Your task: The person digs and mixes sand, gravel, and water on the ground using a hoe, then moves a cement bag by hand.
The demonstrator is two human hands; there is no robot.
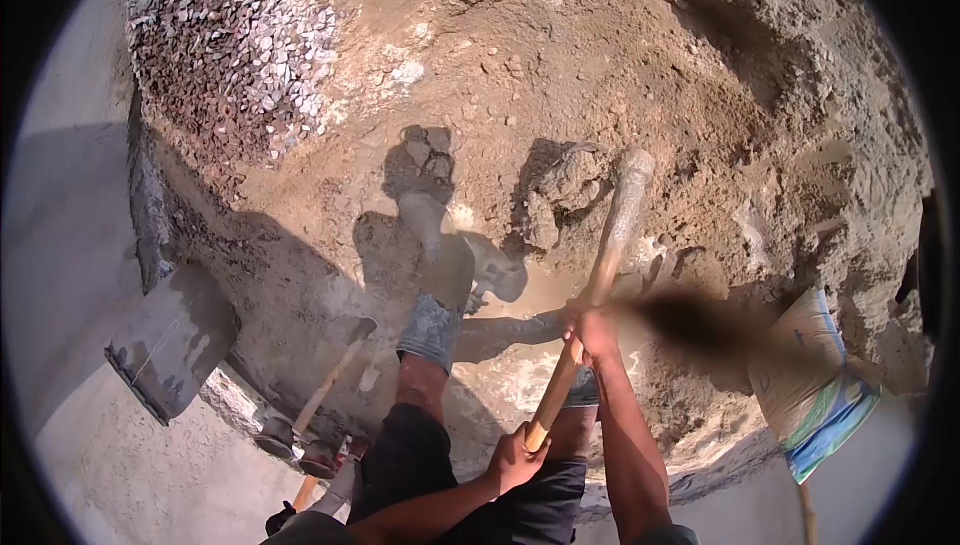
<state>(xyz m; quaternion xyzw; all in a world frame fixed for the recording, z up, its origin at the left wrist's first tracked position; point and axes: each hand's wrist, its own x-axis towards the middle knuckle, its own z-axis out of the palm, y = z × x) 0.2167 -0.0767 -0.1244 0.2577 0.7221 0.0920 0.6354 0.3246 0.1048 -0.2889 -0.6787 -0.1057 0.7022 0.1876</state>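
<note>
Both my hands grip a long wooden handle (603, 280) that runs up and to the right from my lap. My left hand (517, 457) is wrapped round its lower end. Higher up, my right hand (592, 333) closes round the shaft. The handle's far end is caked with mud and meets the soil beside a wet clump (560, 195); any blade there is hidden. My legs stand in muddy ground on either side of a puddle (540, 290).
Gravel (240, 35) is heaped at the upper left, with loose soil (600, 55) across the top. A mud-stained basin (175, 340) and another tool's handle (328, 385) are at the left. A filled sack (800, 375) leans at the right.
</note>
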